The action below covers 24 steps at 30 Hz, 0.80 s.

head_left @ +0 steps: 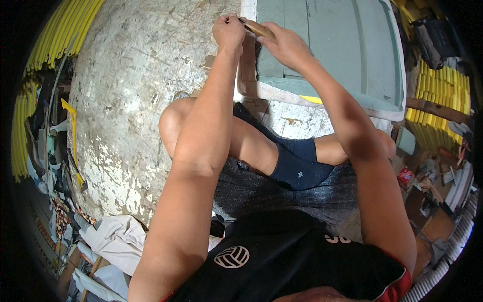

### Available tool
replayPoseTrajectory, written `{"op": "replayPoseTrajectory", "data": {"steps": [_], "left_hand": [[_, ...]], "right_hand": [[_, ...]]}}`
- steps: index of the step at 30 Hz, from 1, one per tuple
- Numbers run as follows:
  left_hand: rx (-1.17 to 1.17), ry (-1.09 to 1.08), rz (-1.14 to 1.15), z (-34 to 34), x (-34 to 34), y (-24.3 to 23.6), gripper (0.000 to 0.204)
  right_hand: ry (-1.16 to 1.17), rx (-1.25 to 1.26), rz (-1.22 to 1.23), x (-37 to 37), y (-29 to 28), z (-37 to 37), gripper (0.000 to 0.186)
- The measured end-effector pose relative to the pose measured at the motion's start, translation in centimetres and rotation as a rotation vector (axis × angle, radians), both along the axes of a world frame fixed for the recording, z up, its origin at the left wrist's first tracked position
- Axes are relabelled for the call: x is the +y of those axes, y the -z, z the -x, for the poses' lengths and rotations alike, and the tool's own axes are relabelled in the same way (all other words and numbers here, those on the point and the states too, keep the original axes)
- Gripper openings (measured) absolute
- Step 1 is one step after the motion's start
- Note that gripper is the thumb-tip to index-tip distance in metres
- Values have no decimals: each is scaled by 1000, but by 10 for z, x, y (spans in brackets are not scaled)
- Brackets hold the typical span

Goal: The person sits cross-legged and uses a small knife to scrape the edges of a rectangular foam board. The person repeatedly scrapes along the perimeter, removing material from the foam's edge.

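Note:
My right hand (284, 45) is closed on a brown, elongated tool or piece (260, 30) with a dark tip pointing toward the upper left. My left hand (229, 32) is closed at that dark end, its fingertips pinched together; what they grip is too small to make out. Both hands are at the left edge of a grey-green padded panel (327, 45) with a pale fabric border, near its upper part. A brownish strip (247, 70) runs down that edge below my hands, and a small yellow piece (309, 99) shows at the lower border.
I sit cross-legged on dark cloth beside a worn, paint-flecked board (115, 116). Yellow ribbed stacks stand at left (60, 30) and right (435, 90). A yellow-handled tool (75, 146), crumpled pale cloth (115, 241) and scattered offcuts (432, 201) lie around me.

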<state>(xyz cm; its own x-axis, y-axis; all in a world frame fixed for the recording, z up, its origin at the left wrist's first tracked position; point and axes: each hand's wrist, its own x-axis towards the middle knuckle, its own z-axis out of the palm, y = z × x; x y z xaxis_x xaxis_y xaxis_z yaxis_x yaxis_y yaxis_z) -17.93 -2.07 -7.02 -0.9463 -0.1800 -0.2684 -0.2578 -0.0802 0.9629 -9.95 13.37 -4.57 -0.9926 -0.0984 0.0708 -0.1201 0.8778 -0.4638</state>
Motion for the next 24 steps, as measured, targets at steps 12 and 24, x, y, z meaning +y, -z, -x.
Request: {"op": "replayPoseTrajectory", "data": {"steps": [12, 24], "left_hand": [[33, 317, 488, 7, 2, 43, 55], [-56, 352, 466, -7, 5, 12, 50]], "right_hand": [[186, -364, 296, 52, -26, 21, 48], [147, -387, 319, 47, -22, 41, 45]]}}
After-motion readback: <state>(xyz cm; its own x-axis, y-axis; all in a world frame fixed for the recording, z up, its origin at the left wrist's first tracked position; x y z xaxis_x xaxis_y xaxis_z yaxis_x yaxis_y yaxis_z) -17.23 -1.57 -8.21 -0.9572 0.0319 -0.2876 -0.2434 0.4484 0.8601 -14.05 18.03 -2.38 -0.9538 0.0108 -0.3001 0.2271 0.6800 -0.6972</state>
